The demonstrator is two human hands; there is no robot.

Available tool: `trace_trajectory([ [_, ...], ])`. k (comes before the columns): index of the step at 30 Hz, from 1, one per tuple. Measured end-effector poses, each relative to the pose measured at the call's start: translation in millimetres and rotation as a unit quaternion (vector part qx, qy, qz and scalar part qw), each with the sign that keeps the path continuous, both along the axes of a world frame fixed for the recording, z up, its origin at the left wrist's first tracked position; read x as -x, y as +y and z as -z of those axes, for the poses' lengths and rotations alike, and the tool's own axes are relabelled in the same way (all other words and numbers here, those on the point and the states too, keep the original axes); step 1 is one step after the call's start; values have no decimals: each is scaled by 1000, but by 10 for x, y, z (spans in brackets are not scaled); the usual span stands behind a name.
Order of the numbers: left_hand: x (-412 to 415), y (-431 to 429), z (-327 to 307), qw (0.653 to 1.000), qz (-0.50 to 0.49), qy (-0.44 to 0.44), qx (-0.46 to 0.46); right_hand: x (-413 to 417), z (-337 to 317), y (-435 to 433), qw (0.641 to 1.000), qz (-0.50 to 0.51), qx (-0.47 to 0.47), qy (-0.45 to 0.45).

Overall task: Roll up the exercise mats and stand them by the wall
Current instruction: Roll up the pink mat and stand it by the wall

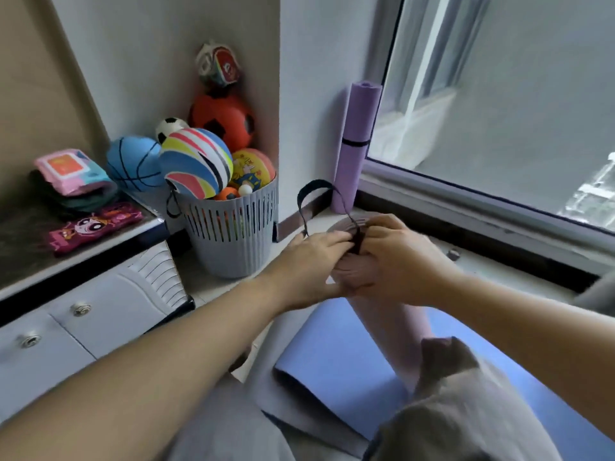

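Head view: hands meet at the top end of a rolled pink mat (382, 314), which stands tilted up from the floor between the person's knees. Left hand (312, 264) is closed round the roll's top edge w/ fingers pinching a black strap (314, 194); the strap loops up and back down over the roll end. Right hand (396, 257) grips the other side of the roll end, fingers curled shut on the strap where it crosses the top.

Room to move: tight. Window frame (466, 201) runs close along the right, a grey slatted basket (233, 234) full of balls sits just left of the roll, and a white drawer unit (100, 311) closes off the left side.

Purple rolled mat (357, 141), banded w/ a black strap, already stands upright in the corner against the wall, beside the window. Blue mat (332, 361) lies flat on the tiled floor under the pink roll, near edge curling. Bench top at left carries folded cloths and a pink pouch.
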State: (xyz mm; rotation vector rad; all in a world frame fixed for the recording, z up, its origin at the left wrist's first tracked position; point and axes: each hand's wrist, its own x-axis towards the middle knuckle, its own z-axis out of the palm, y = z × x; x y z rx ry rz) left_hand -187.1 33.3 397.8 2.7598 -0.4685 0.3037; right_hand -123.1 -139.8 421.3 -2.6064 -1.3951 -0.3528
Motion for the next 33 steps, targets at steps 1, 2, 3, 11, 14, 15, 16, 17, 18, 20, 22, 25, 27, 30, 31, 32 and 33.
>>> trace_trajectory([
  [1, 44, -106, -119, 999, 18, -20, -19, 106, -128, -160, 999, 22, -27, 3],
  [2, 88, -180, -238, 998, 38, -45, -34, 198, -233, -287, 998, 32, -54, 5],
  [3, 134, -228, -354, 995, 58, -68, -43, 274, -315, -383, 996, 30, -82, 3],
  [11, 610, -318, -864, 989, 102, -46, -93, 837, -481, -563, 981, -8, -192, 4],
  [14, 852, -358, -813, 990, 103, -8, -94, 1054, -342, -594, 980, -13, -199, 19],
  [15, 932, -371, -796, 990, 104, 2, -94, 1128, -293, -607, 979, -14, -203, 27],
  [16, 999, -380, -780, 990, 107, 6, -93, 1195, -256, -621, 978, -11, -203, 38],
  [17, 1058, -392, -772, 990, 110, 6, -90, 1249, -227, -633, 978, -4, -201, 48],
  [18, 1117, -403, -767, 990, 113, 4, -84, 1304, -209, -649, 978, 3, -202, 54],
  [20, 1213, -424, -757, 991, 118, 3, -66, 1416, -189, -684, 975, 12, -217, 45],
  [22, 1302, -441, -748, 990, 125, 2, -64, 1561, -175, -706, 973, 17, -229, 32],
  [25, 1426, -399, -756, 987, 129, -5, -91, 1714, -174, -663, 974, 11, -225, 24],
  [27, 1516, -324, -754, 987, 117, -16, -110, 1745, -182, -597, 977, -2, -209, 31],
  [30, 1597, -292, -758, 987, 109, -22, -114, 1766, -183, -573, 981, -12, -189, 35],
  [31, 1613, -308, -773, 988, 108, -13, -112, 1767, -191, -585, 982, -16, -185, 34],
  [32, 1610, -325, -785, 988, 108, -5, -112, 1762, -210, -610, 984, -21, -175, 35],
  [33, 1597, -341, -805, 987, 109, 1, -115, 1745, -231, -640, 986, -31, -161, 39],
])
